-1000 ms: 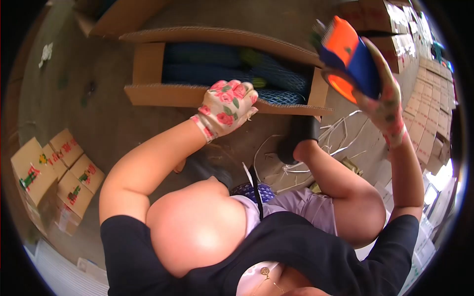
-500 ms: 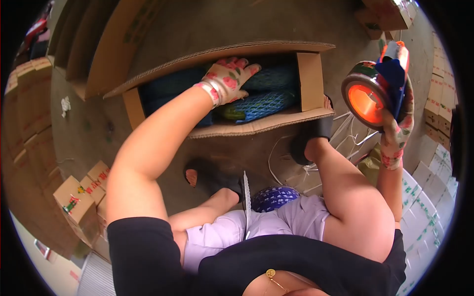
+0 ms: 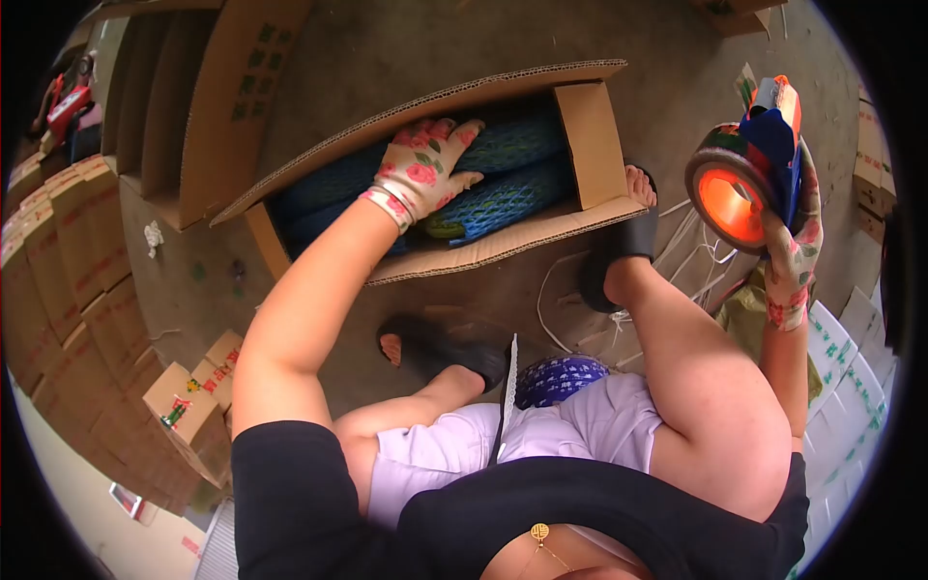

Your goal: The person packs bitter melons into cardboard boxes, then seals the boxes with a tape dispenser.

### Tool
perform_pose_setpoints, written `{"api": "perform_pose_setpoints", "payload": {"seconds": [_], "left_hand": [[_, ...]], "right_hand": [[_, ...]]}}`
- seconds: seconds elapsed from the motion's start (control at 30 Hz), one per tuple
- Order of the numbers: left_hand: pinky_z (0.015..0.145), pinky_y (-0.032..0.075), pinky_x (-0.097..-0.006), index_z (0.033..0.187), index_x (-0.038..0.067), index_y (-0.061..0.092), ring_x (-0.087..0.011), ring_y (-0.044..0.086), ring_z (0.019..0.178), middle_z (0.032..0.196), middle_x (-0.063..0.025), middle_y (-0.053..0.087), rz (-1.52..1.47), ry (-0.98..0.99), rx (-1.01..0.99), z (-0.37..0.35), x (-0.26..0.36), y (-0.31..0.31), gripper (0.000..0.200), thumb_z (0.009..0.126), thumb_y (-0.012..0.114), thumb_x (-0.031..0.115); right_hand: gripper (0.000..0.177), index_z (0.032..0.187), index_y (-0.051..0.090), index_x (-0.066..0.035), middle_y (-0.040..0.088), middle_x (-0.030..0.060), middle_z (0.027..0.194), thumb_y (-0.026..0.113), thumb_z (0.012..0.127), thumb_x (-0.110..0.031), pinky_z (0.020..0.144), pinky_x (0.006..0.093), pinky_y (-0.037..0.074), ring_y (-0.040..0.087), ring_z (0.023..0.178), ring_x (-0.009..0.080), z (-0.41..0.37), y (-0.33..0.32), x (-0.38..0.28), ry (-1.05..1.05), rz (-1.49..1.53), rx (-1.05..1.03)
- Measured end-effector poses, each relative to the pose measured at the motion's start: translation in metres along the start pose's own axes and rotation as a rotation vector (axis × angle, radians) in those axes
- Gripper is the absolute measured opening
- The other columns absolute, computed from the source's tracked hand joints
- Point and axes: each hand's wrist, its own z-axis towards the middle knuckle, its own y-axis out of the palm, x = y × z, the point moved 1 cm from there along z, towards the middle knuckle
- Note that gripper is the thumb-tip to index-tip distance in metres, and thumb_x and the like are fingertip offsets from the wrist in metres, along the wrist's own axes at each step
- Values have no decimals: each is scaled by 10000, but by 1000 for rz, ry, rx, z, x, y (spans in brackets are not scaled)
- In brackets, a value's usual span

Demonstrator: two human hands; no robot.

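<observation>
Where the carton (image 3: 503, 246) lies open on the floor (image 3: 406, 48) before the person's feet, its long axis is seen running from lower left to upper right, with the opening upward. Three flaps are counted, folded outward. Several blue net sleeves (image 3: 512, 188) are packed lengthwise inside; the exact number cannot be told. On them the left hand (image 3: 420, 169) is laid flat in one floral glove, fingers spread. One tape gun (image 3: 768, 145) is gripped by the right hand (image 3: 795, 253), likewise gloved, and held up well right of the carton. Its single roll is turned leftward. Two black sandals (image 3: 619, 253) are noted near the closest flap. Stacked boxes (image 3: 184, 416) are noted at far left.
</observation>
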Motion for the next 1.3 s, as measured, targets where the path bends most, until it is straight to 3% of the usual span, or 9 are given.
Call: {"api": "perform_pose_setpoints", "payload": {"seconds": [0.17,0.23,0.4,0.53,0.63,0.9,1.03,1.2,1.3], "left_hand": [[961,458,-437,1416,248,472,-314,548,1161,1264,-115,570,85,133,23,2,-5,-4,648,827,726,341],[964,458,-437,1396,265,503,-317,544,1159,1275,-112,561,65,-17,66,5,-11,10,643,802,747,295],[930,469,-435,1233,84,607,-327,574,1087,1186,-132,592,-165,275,359,-22,5,-14,496,778,754,218],[867,487,-425,1254,71,587,-318,609,991,1064,-136,635,-112,183,-2,-47,28,3,568,806,719,395],[860,483,-425,1322,75,530,-311,593,992,1090,-136,614,-1,172,-149,-38,32,9,634,792,734,357],[856,476,-422,1309,80,532,-306,574,978,1015,-113,597,-27,290,65,-28,20,8,660,726,768,281],[887,480,-420,1328,87,522,-323,585,1009,1046,-120,612,-34,177,-39,-44,39,-12,664,749,765,303],[1008,457,-394,1376,30,495,-303,593,1180,1260,-182,616,-775,-260,-294,-101,14,-104,620,864,666,335],[994,480,-368,1411,19,460,-252,596,1180,1270,-152,610,-1232,-553,-174,-161,6,-139,683,870,702,360]], "right_hand": [[801,1479,389,11,494,135,1426,624,713,17,1124,379,369,511,1296,245,0,-3,3,-25,-31,-30],[806,1481,388,8,493,134,1427,628,712,13,1125,378,368,512,1295,245,-3,-5,4,1,-40,-26],[810,1486,386,-3,489,126,1431,635,716,4,1127,382,368,516,1292,247,0,-3,13,-13,-17,-19],[802,1487,383,-3,482,118,1439,635,726,3,1130,389,366,507,1301,249,-1,-2,9,-39,-39,-41],[799,1489,379,-4,479,118,1441,630,731,8,1132,391,365,501,1307,250,-3,1,9,-57,-32,-56],[789,1489,370,10,498,150,1416,642,750,-26,1125,374,363,512,1294,264,-2,4,2,26,-67,-55],[781,1484,379,10,498,139,1413,636,747,-15,1126,372,356,507,1293,246,0,6,4,-68,-67,-60],[765,1475,405,0,496,114,1420,666,757,-10,1123,365,354,510,1284,224,0,-1,9,-72,-15,-47],[732,1467,417,2,503,106,1407,646,772,14,1118,351,355,508,1281,215,1,-9,16,-37,-4,-1]]}}
